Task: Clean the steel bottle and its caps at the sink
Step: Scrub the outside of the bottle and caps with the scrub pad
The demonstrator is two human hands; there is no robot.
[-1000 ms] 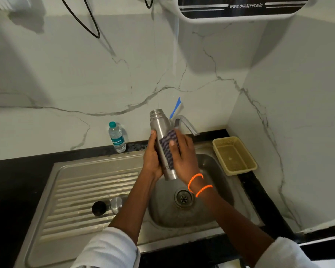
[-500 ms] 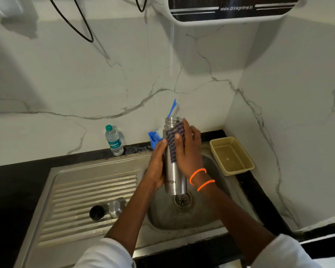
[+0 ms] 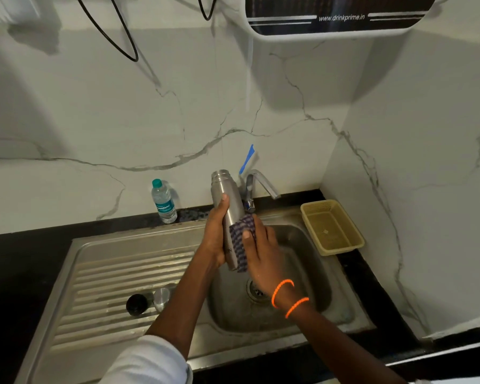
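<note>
A person stands at a steel sink. Above the sink basin, the left hand grips an uncapped steel bottle, held tilted with its mouth up. The right hand presses a checked scrub cloth against the bottle's lower body. Left of the basin, on the ribbed drainboard, a black cap and a steel cap lie touching.

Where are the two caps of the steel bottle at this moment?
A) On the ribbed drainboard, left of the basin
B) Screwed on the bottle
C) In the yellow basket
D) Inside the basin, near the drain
A: the black cap and steel cap lie together on the drainboard, and the bottle mouth is open.
</note>
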